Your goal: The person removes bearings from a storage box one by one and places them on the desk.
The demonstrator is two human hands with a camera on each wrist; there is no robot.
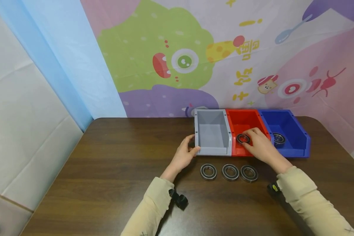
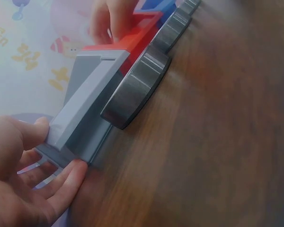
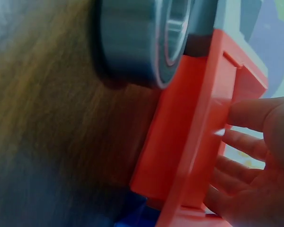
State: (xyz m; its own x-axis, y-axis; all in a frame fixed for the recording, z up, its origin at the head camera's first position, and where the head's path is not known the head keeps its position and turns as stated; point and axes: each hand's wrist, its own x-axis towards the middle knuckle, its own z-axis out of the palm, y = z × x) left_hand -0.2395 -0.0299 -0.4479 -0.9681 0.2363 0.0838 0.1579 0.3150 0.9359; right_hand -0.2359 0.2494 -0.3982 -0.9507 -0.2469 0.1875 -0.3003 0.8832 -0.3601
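My right hand reaches into the red bin and pinches a ball bearing between thumb and fingers. In the right wrist view, the red bin's front wall hides that bearing. At the front left corner of the grey bin, my left hand grips the bin, thumb on the front rim and fingers curled at its side. Three more bearings lie flat in a row before the bins: a left one, a middle one and a right one.
Another bearing sits inside the blue bin, to the right of the red one. The three bins stand side by side at the back of the brown wooden table, against a printed cartoon cloth.
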